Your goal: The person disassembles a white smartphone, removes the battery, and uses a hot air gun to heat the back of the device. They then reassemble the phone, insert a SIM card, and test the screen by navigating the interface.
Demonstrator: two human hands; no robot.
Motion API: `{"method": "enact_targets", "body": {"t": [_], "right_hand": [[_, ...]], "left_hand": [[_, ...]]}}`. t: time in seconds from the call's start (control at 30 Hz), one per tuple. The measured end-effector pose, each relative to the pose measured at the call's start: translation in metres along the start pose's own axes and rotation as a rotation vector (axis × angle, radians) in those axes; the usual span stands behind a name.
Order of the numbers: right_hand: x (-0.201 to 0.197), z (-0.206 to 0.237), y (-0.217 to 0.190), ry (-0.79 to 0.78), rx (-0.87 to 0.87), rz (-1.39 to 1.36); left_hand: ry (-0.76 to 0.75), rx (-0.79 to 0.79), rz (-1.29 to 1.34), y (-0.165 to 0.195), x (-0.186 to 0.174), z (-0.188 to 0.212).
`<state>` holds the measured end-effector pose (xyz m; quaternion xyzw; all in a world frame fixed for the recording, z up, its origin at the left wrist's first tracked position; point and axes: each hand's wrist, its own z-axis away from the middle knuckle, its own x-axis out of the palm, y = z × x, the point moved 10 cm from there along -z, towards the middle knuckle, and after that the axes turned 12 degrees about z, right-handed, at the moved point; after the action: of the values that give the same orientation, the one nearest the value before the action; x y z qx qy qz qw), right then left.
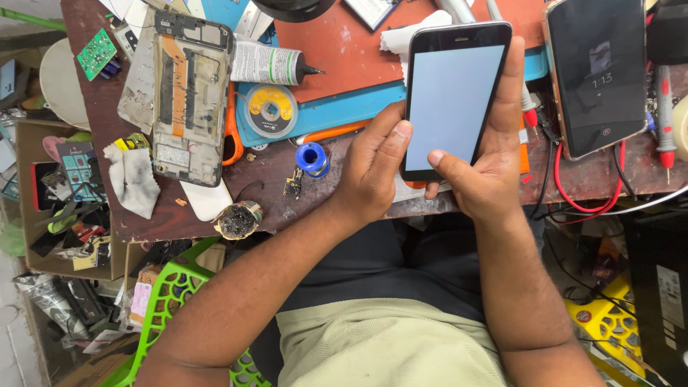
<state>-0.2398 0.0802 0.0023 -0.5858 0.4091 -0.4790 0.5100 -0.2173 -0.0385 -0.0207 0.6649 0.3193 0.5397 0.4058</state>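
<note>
Surface: cluttered dark wooden workbench (322, 208) with a red mat and tools.
Phone: black rectangular smartphone with a lit pale-blue screen (451, 100), held above the bench edge.
Left hand (373, 168): fingers closed on the phone's left edge, thumb at the screen's rim.
Right hand (494, 154): fingers clamped along the phone's right side, thumb on the lower screen.
Nearby: opened phone frame (188, 100) lying at the left; second dark phone (598, 72) at the right.

The person is wearing a pale beige shirt with a fine woven texture, showing at the bottom of the view. Dark trousers are covering the lap above it. Both forearms are showing bare, with no sleeves reaching them. The left hand (373, 168) and the right hand (487, 168) are wearing no gloves, rings or watch.
</note>
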Motion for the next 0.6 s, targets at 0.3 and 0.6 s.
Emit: {"method": "enact_targets", "body": {"t": [0.3,0.6], "right_hand": [[0.0,0.0,-0.001,-0.002,0.005,0.025],[0.002,0.0,-0.006,-0.023,-0.01,0.066]], "left_hand": [[-0.005,-0.038,0.094,0.0,0.003,-0.001],[-0.017,0.039,-0.011,0.005,0.002,0.0]]}}
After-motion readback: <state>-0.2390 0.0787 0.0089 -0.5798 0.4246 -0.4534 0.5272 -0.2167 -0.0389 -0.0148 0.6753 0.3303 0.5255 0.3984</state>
